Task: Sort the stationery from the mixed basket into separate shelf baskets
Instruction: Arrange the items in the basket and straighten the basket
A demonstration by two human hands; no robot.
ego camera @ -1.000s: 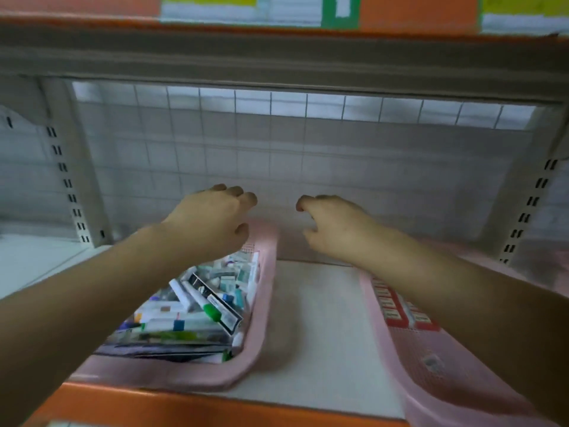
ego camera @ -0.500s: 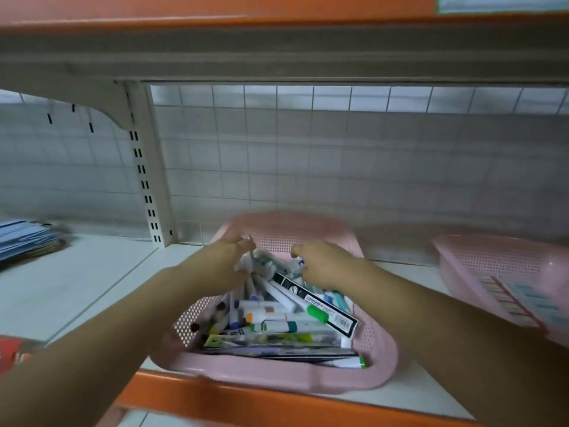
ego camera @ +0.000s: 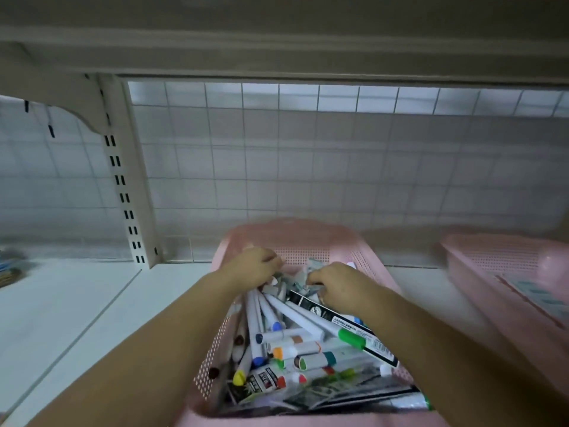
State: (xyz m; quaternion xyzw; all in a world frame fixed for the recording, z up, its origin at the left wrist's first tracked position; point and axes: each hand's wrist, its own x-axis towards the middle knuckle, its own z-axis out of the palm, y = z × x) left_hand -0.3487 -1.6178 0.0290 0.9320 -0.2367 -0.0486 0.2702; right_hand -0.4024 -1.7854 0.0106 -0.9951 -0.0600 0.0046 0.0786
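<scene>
Reaching into a pink mixed basket (ego camera: 295, 238) on a white shelf (ego camera: 77, 306), a person is working both bare hands among the stationery at its far end. The left hand (ego camera: 255, 266) is curling its fingers down onto the tops of several white markers (ego camera: 261, 318); whether it is gripping any cannot be told. The right hand (ego camera: 335, 285) is curling likewise over small blurred items and the end of a long black box (ego camera: 345, 325); its hold cannot be told either. Nearer the person, capped markers in many colours are lying piled in the basket. To the right of this basket, apart from it, a second pink basket (ego camera: 498, 257) is sitting on the same shelf.
</scene>
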